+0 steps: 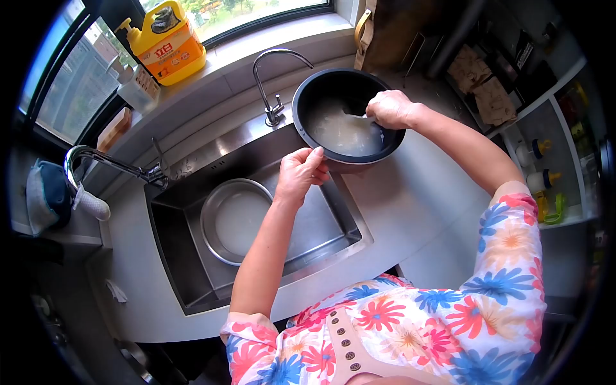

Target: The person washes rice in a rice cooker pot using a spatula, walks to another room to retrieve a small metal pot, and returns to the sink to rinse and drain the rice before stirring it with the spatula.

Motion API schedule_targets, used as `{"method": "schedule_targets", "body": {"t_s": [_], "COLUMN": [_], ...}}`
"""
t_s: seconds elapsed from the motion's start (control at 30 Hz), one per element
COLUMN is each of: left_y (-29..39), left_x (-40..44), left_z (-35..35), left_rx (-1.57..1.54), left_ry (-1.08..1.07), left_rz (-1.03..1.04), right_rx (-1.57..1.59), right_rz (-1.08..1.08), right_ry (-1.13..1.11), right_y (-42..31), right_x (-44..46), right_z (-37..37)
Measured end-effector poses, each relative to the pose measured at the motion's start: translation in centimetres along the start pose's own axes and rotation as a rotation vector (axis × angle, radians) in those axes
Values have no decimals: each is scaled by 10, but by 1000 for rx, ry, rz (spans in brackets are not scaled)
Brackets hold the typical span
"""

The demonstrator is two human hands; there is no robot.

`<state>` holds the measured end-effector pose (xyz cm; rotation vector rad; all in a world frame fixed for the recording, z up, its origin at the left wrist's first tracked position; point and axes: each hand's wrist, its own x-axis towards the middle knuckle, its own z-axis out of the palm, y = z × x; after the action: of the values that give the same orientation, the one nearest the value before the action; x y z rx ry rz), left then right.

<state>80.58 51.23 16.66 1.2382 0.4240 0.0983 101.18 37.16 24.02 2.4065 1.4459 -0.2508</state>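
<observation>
My left hand (303, 172) pinches the near-left rim of a dark inner pot (333, 86), thumb on top and fingers outside. Cloudy whitish liquid with pale matter (343, 135) lies in the pot. Inside the far-right part of the rim, my right hand (390, 109) is closed on a white spoon (355, 118); its lower end dips into the liquid and is hidden. The pot is beside the sink's right edge. In the steel sink (321, 215), below and left of my left hand, sits a round metal basin (210, 234) holding cloudy liquid.
A slim tap (259, 74) rises behind the sink, left of the pot. A larger tap (112, 160) arches at the left. A yellow jug (170, 51) and a pump bottle (136, 86) stand along the window sill. Shelves with bottles (542, 181) are at the right.
</observation>
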Motion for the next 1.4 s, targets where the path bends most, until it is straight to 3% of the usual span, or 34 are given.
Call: {"method": "schedule_targets", "body": {"t_s": [0.23,0.37,0.5,0.63,0.8,0.93,1.07,1.2,1.4], "left_y": [-1,-1,-2,-2,-2,-4,-2,-3,-2], "left_x": [1,0,1,0,1,0,1,1,0], "left_z": [0,-1,-1,-2,-1,-2,0,-2,0], "left_rx": [-4,-6,-3,-12,-6,-13,-7,-5,14], "left_ry": [-3,-8,-6,-8,-9,-12,-8,-20,-10], "left_rz": [0,4,-6,-12,5,6,2,8,-3], "right_rx": [338,561,609,209,62,164,31,171,389], "right_rz": [-135,-167,-198,-81,53,65,89,-102,-211], "right_ry": [-308,-301,-205,41,130,262,136,2,-273], "right_y": [-10,-14,-15,-13,4,15,6,0,-5], "right_x": [-8,-16,-8,2,16,12,14,-2,-10], "right_z": [-12,-27,-5,9,8,-4,2,6,-6]}}
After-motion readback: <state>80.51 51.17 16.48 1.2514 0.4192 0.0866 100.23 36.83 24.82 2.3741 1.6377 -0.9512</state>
